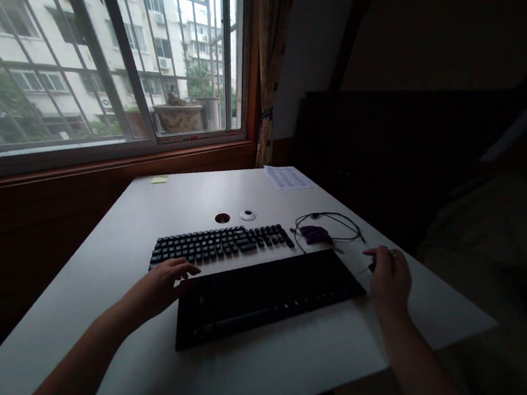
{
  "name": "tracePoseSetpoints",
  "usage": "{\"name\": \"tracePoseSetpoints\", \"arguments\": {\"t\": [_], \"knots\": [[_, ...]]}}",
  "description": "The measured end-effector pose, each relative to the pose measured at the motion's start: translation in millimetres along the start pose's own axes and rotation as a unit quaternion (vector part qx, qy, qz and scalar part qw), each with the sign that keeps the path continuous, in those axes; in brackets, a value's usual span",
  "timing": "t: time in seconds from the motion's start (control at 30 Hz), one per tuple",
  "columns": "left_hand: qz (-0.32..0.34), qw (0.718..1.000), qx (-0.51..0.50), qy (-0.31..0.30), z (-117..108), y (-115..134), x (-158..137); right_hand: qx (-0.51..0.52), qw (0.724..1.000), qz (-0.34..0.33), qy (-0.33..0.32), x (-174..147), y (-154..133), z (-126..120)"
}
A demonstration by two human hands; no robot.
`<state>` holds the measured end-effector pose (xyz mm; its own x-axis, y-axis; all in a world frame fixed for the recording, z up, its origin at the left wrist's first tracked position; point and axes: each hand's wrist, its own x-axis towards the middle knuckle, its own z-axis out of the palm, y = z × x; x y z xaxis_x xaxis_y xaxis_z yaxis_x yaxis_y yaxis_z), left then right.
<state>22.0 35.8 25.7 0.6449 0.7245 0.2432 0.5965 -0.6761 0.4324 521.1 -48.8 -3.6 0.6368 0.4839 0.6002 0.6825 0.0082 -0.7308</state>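
A black keyboard body (pixel 265 292) without its keycaps lies across the desk in front of me. My left hand (pixel 170 276) is at its back left corner, fingers stretched out and apart from the thumb; whether it presses on the body I cannot tell. Beyond the body, loose black keycaps (pixel 221 243) stand in rows in keyboard layout. Just off the body's right end, my right hand (pixel 389 275) is closed around a small dark-handled tool (pixel 373 265) with a thin, light tip pointing left. Its exact kind is too dark to make out.
Behind the body's right end lie a looped black cable (pixel 342 217) and a purple cloth-like item (pixel 315 234). A round hole (pixel 222 218) and a white ring (pixel 248 214) are farther back. Printed paper (pixel 290 177) and a yellow note (pixel 159 179) lie near the desk's (pixel 106 241) far edge.
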Motion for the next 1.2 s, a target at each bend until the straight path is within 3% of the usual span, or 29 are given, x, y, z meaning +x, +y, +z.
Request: {"name": "tracePoseSetpoints", "arguments": {"t": [0.13, 0.23, 0.4, 0.5, 0.63, 0.73, 0.87, 1.0, 1.1, 1.2], "knots": [[0.018, 0.998, -0.054, -0.022, -7, -16, -21, -0.025, 0.999, -0.006, 0.021, -1, -6, -2], [0.034, 0.994, -0.100, -0.026, -7, -21, -35, 0.003, 1.000, 0.029, 0.008, -7, -20, -1], [0.042, 0.991, -0.122, -0.047, -6, -21, -45, 0.088, 0.984, 0.082, -0.133, -32, -65, 8], [0.049, 0.990, -0.121, -0.050, -5, -19, -41, 0.143, 0.946, 0.093, -0.275, -56, -101, 23], [0.040, 0.991, -0.124, -0.041, 1, -22, -35, 0.200, 0.864, 0.005, -0.463, -96, -155, 50], [0.039, 0.991, -0.123, -0.024, 10, -27, -36, 0.214, 0.805, -0.063, -0.549, -124, -194, 70], [0.033, 0.993, -0.115, -0.005, 18, -30, -41, 0.206, 0.790, -0.160, -0.555, -144, -228, 94], [0.041, 0.994, -0.096, 0.017, 20, -27, -42, 0.193, 0.802, -0.221, -0.520, -148, -242, 110], [0.056, 0.993, -0.101, 0.026, 20, -27, -41, 0.199, 0.818, -0.221, -0.493, -150, -241, 117], [0.057, 0.993, -0.106, 0.016, 19, -27, -40, 0.235, 0.815, -0.187, -0.495, -157, -234, 120]]}}
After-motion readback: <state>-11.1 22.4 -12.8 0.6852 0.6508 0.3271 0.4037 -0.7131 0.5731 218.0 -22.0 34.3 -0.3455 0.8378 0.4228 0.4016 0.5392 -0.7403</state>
